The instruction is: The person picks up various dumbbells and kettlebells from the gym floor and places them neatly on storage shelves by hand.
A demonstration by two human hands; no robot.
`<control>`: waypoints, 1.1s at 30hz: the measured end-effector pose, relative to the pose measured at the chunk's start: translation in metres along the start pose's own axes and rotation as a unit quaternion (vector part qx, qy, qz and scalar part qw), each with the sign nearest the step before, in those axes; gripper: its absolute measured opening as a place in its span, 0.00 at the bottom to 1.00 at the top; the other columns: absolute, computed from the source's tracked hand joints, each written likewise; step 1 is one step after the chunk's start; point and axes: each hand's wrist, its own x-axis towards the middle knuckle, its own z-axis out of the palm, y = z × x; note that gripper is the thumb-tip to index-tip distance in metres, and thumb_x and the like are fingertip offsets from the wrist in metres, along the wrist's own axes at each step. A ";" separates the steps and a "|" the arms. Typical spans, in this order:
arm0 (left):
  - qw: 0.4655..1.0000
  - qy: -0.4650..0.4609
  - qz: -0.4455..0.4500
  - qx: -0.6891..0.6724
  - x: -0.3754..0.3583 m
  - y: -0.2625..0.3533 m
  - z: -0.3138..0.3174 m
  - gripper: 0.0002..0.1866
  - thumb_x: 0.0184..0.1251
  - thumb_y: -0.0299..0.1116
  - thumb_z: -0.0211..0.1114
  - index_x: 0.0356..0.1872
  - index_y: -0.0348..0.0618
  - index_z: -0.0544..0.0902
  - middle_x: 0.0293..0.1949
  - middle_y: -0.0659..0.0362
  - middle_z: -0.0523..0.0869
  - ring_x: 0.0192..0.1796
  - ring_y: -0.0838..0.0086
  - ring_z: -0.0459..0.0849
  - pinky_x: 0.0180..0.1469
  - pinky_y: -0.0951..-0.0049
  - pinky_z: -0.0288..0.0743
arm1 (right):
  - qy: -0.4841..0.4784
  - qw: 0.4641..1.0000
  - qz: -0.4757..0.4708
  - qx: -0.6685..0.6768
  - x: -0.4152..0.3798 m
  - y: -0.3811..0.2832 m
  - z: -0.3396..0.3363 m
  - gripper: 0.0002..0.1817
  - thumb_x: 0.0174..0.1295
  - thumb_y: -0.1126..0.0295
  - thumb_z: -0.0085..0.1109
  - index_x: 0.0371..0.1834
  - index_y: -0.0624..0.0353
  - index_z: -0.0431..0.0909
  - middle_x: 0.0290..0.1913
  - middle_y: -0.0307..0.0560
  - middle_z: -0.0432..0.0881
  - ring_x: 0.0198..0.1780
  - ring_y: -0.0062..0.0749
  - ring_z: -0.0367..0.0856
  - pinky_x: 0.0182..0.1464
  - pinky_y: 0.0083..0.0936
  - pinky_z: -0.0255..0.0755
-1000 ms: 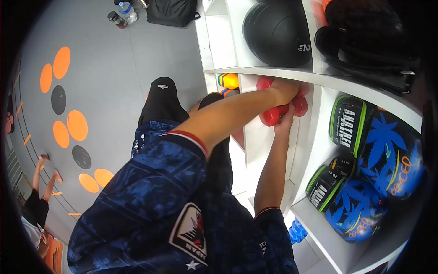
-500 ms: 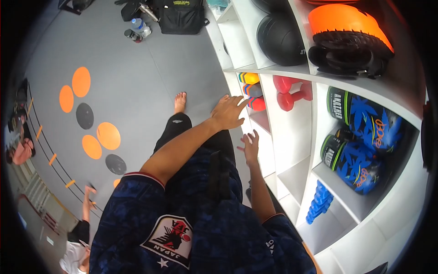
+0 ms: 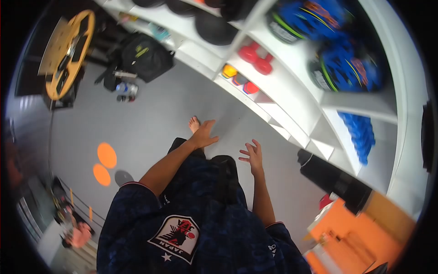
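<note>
My left hand (image 3: 204,133) hangs open in front of me above the grey floor, fingers spread, holding nothing. My right hand (image 3: 253,155) is open too, fingers apart and empty, a little lower and to the right. Both hands are well away from the white shelf unit (image 3: 292,98). A pair of red dumbbells (image 3: 255,58) rests in a shelf compartment up ahead. Small coloured dumbbells (image 3: 238,80) sit in the compartment below it. My bare foot (image 3: 194,123) shows just beyond the left hand.
Blue boxing gloves (image 3: 340,64) and black medicine balls (image 3: 214,27) fill upper shelves. A black bag (image 3: 145,57) and bottle (image 3: 127,89) lie on the floor at the back. Orange floor dots (image 3: 105,163) are left. A black roll (image 3: 331,178) and orange mat (image 3: 351,228) lie right.
Both hands let go of the red dumbbells on the shelf and drew back, open. The view has swung away, so the shelf now sits farther off at the upper right.
</note>
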 end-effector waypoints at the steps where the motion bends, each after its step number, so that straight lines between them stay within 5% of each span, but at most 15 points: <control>1: 1.000 -0.006 0.021 -0.017 -0.001 -0.003 0.008 0.43 0.57 0.44 0.70 0.70 0.34 0.62 0.66 0.37 0.67 0.68 0.47 0.68 0.71 0.57 0.61 | 0.001 1.000 -0.020 0.012 -0.009 0.004 -0.002 0.36 0.69 0.58 0.57 0.74 0.59 0.52 0.65 0.63 0.67 0.56 0.51 0.80 0.44 0.40 0.85; 10: 0.984 -0.144 0.102 -0.020 -0.007 0.053 0.092 0.42 0.60 0.45 0.70 0.69 0.32 0.62 0.66 0.39 0.68 0.70 0.50 0.67 0.71 0.59 0.61 | 0.078 0.984 -0.127 0.095 -0.101 0.104 -0.058 0.38 0.65 0.57 0.63 0.76 0.49 0.56 0.70 0.56 0.65 0.64 0.43 0.73 0.59 0.37 0.72; 19: 0.949 -0.261 0.174 -0.004 -0.092 0.136 0.201 0.42 0.59 0.46 0.72 0.71 0.39 0.63 0.67 0.45 0.70 0.66 0.55 0.73 0.63 0.59 0.70 | 0.171 0.924 -0.128 0.316 -0.228 0.242 -0.099 0.36 0.69 0.60 0.57 0.77 0.49 0.51 0.71 0.57 0.64 0.66 0.44 0.71 0.61 0.38 0.72; 26: 0.907 -0.366 0.208 -0.019 -0.153 0.174 0.287 0.44 0.59 0.46 0.73 0.73 0.43 0.61 0.69 0.49 0.68 0.65 0.56 0.73 0.55 0.60 0.77 | 0.221 0.893 -0.164 0.355 -0.297 0.307 -0.121 0.36 0.69 0.64 0.58 0.77 0.48 0.52 0.71 0.57 0.64 0.65 0.42 0.72 0.60 0.35 0.74; 33: 0.833 -0.501 0.233 0.028 -0.173 0.227 0.346 0.44 0.60 0.43 0.72 0.74 0.45 0.59 0.71 0.48 0.65 0.70 0.56 0.69 0.60 0.56 0.75 | 0.334 0.831 -0.156 0.416 -0.353 0.352 -0.131 0.37 0.69 0.62 0.57 0.77 0.50 0.50 0.70 0.57 0.66 0.64 0.43 0.74 0.60 0.36 0.73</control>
